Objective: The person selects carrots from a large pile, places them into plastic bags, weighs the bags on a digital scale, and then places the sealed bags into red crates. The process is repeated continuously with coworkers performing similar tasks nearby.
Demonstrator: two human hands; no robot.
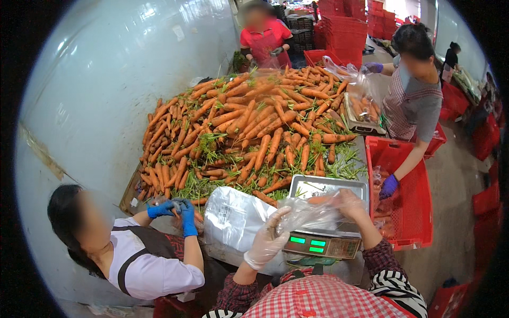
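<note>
My left hand [266,242], in a thin translucent glove, grips one end of a clear plastic bag [300,216]. The other end is in my right hand [352,206]. Between them the bag hangs crumpled above a digital weighing scale [328,185] with a metal tray and lit green displays. A carrot [318,200] shows at the bag's upper edge; whether it lies inside or behind the plastic is unclear. Left of the scale lies a stack of flat plastic bags [234,218]. Beyond my hands rises a large heap of carrots [246,119] with green stem bits.
At the left, a co-worker's blue-gloved hands [179,212] handle carrots. Another co-worker's purple-gloved hand [389,187] reaches into a red crate [417,206] holding bagged carrots. A second scale [364,126] carries a filled bag. One more person [265,43] stands behind the heap.
</note>
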